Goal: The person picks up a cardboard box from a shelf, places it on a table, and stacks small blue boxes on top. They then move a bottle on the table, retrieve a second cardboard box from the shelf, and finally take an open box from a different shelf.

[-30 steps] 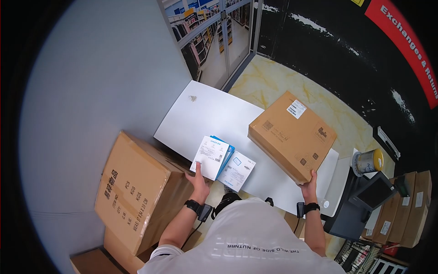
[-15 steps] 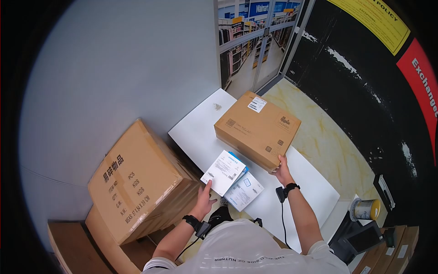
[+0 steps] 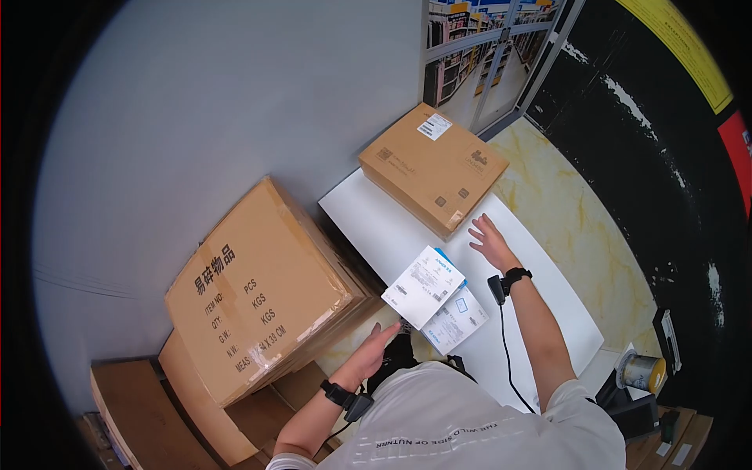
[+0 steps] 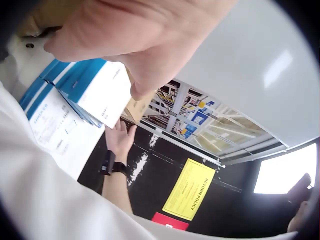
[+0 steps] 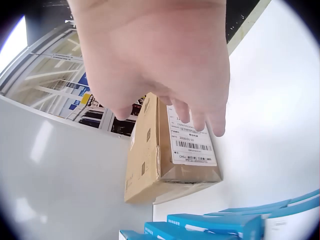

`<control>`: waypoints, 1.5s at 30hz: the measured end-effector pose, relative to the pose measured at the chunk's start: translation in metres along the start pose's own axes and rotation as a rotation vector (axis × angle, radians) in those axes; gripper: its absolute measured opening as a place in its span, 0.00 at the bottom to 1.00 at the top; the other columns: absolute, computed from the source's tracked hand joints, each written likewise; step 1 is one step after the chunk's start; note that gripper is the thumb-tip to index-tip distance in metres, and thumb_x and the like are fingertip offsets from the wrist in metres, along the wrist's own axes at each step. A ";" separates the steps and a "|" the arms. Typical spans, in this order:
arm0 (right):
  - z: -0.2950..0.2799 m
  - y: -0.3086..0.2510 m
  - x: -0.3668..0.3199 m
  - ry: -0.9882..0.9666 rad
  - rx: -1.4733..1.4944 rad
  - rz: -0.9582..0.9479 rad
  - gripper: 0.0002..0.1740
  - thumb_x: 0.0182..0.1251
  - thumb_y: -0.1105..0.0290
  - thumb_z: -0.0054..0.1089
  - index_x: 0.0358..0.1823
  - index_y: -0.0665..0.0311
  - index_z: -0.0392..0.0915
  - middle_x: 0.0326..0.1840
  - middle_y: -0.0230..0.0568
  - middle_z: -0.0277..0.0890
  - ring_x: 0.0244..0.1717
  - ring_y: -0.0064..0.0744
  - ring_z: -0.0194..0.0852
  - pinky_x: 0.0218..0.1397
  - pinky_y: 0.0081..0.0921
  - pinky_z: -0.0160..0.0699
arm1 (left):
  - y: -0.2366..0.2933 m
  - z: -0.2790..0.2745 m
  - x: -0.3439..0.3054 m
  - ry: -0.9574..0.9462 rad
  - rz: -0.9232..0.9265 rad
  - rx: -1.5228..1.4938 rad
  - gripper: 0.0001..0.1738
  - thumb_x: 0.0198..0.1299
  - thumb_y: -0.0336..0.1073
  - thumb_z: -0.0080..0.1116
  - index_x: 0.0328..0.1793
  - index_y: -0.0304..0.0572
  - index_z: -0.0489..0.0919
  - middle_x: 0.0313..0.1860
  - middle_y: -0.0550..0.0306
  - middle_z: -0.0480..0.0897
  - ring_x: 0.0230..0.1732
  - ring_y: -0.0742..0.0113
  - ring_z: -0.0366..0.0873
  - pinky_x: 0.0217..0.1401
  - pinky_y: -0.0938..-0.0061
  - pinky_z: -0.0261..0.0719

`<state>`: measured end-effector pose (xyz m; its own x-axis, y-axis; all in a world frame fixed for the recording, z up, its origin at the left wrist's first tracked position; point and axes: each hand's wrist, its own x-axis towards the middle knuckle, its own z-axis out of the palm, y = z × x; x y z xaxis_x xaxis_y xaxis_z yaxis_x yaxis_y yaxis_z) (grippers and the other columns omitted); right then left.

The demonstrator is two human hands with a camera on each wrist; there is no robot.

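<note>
A flat brown cardboard box lies at the far end of the white table, against the wall. My right hand is just off its near right corner, fingers extended and holding nothing. In the right wrist view that box's side bears a white barcode label behind the fingers. Two stacks of white-and-blue boxes sit near my body; the left stack overlaps the right one in the head view. My left hand is beside the left stack's near edge, fingers straight and empty.
A large brown carton stands left of the table on other cardboard boxes. A grey wall closes off the far left. At the right are a yellow-lidded tub and a dark monitor.
The flat brown box has moved left along the table to the far end, and my right hand has let go of it. My left hand has drawn back from the white-and-blue boxes.
</note>
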<state>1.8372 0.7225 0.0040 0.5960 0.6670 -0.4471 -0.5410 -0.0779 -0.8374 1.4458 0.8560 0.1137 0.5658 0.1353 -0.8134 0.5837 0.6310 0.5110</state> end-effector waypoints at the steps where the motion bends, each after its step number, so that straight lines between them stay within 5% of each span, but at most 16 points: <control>1: -0.008 0.003 -0.019 0.037 -0.051 -0.032 0.54 0.74 0.42 0.57 0.85 0.59 0.35 0.86 0.52 0.43 0.84 0.53 0.47 0.81 0.56 0.53 | 0.007 0.005 -0.017 -0.025 -0.003 0.013 0.67 0.65 0.62 0.63 0.85 0.30 0.28 0.88 0.37 0.31 0.88 0.54 0.30 0.86 0.57 0.32; 5: -0.054 0.050 -0.121 0.311 -0.179 0.051 0.38 0.74 0.49 0.59 0.78 0.58 0.60 0.73 0.48 0.68 0.75 0.49 0.64 0.70 0.52 0.70 | 0.028 0.014 -0.052 -0.139 0.185 0.152 0.60 0.67 0.61 0.61 0.87 0.38 0.37 0.87 0.35 0.34 0.88 0.51 0.29 0.86 0.56 0.36; 7: -0.062 0.086 -0.178 0.362 -0.188 0.300 0.46 0.70 0.43 0.62 0.80 0.59 0.55 0.73 0.55 0.63 0.72 0.54 0.65 0.67 0.57 0.73 | 0.042 0.023 -0.048 -0.159 0.570 0.626 0.51 0.67 0.59 0.61 0.87 0.52 0.49 0.86 0.31 0.39 0.87 0.39 0.29 0.85 0.49 0.41; 8: -0.061 0.099 -0.205 0.259 -0.171 0.433 0.53 0.68 0.40 0.64 0.82 0.61 0.47 0.75 0.60 0.58 0.72 0.57 0.66 0.65 0.58 0.74 | 0.045 0.031 -0.040 -0.161 0.577 0.631 0.51 0.67 0.59 0.61 0.87 0.52 0.49 0.86 0.31 0.39 0.87 0.39 0.29 0.85 0.49 0.41; 11: -0.043 0.125 -0.237 0.057 0.052 0.572 0.57 0.67 0.43 0.67 0.83 0.64 0.41 0.77 0.62 0.55 0.70 0.60 0.68 0.66 0.60 0.75 | 0.031 0.057 0.007 0.320 0.877 1.397 0.47 0.61 0.56 0.67 0.85 0.66 0.58 0.84 0.25 0.42 0.83 0.20 0.31 0.76 0.24 0.43; 18: 0.008 0.148 -0.205 -0.101 0.358 0.425 0.52 0.69 0.49 0.67 0.81 0.63 0.44 0.79 0.60 0.53 0.75 0.61 0.60 0.70 0.65 0.67 | 0.009 0.048 0.062 0.359 0.868 1.795 0.54 0.55 0.54 0.71 0.86 0.71 0.55 0.84 0.24 0.41 0.84 0.23 0.33 0.71 0.15 0.42; 21: 0.010 0.162 -0.197 0.044 0.407 0.420 0.47 0.69 0.52 0.66 0.80 0.58 0.47 0.78 0.59 0.56 0.74 0.57 0.63 0.70 0.65 0.68 | 0.012 0.043 0.070 0.400 0.883 1.802 0.55 0.53 0.54 0.72 0.86 0.72 0.54 0.84 0.25 0.41 0.84 0.23 0.34 0.71 0.15 0.42; 24: 0.007 0.183 -0.184 0.223 0.203 0.473 0.48 0.67 0.51 0.68 0.80 0.55 0.48 0.78 0.55 0.57 0.76 0.55 0.60 0.73 0.67 0.59 | 0.020 0.051 0.059 0.440 0.840 1.767 0.57 0.51 0.57 0.73 0.86 0.71 0.55 0.84 0.25 0.40 0.84 0.23 0.34 0.71 0.15 0.44; 26: 0.014 0.168 -0.176 0.272 0.122 0.338 0.53 0.62 0.52 0.73 0.80 0.57 0.46 0.79 0.52 0.56 0.79 0.53 0.55 0.73 0.69 0.55 | 0.027 0.055 0.060 0.472 0.830 1.724 0.58 0.49 0.58 0.74 0.86 0.70 0.55 0.84 0.25 0.40 0.84 0.23 0.35 0.70 0.15 0.46; 30: 0.025 0.168 -0.157 0.272 0.228 0.297 0.49 0.60 0.59 0.74 0.76 0.57 0.51 0.73 0.46 0.66 0.75 0.48 0.61 0.73 0.67 0.54 | 0.020 0.046 0.077 0.508 0.829 1.554 0.61 0.44 0.57 0.75 0.86 0.71 0.55 0.83 0.25 0.40 0.81 0.21 0.39 0.66 0.20 0.59; 34: 0.038 0.159 -0.162 0.392 0.223 0.151 0.57 0.59 0.65 0.74 0.82 0.52 0.41 0.72 0.47 0.67 0.72 0.46 0.66 0.71 0.61 0.61 | 0.017 0.040 0.085 0.520 0.884 1.537 0.61 0.43 0.53 0.74 0.86 0.71 0.55 0.81 0.24 0.42 0.76 0.23 0.46 0.61 0.27 0.70; 38: 0.040 0.138 -0.171 0.393 0.232 0.289 0.64 0.58 0.68 0.75 0.84 0.59 0.31 0.72 0.49 0.66 0.72 0.46 0.66 0.72 0.51 0.66 | 0.017 0.040 0.084 0.515 0.852 1.530 0.61 0.43 0.55 0.75 0.86 0.71 0.55 0.81 0.23 0.42 0.77 0.22 0.45 0.60 0.27 0.70; 45: 0.019 0.096 -0.206 0.438 0.169 -0.004 0.58 0.65 0.64 0.70 0.84 0.58 0.34 0.70 0.49 0.68 0.68 0.44 0.73 0.66 0.43 0.78 | 0.022 0.023 0.098 0.554 0.895 1.442 0.54 0.59 0.68 0.61 0.87 0.67 0.50 0.81 0.27 0.47 0.77 0.27 0.50 0.69 0.21 0.55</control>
<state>1.6508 0.5914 0.0215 0.7727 0.2891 -0.5651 -0.6057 0.0694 -0.7927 1.5279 0.8659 0.0516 0.9001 0.4356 -0.0129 0.4084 -0.8328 0.3737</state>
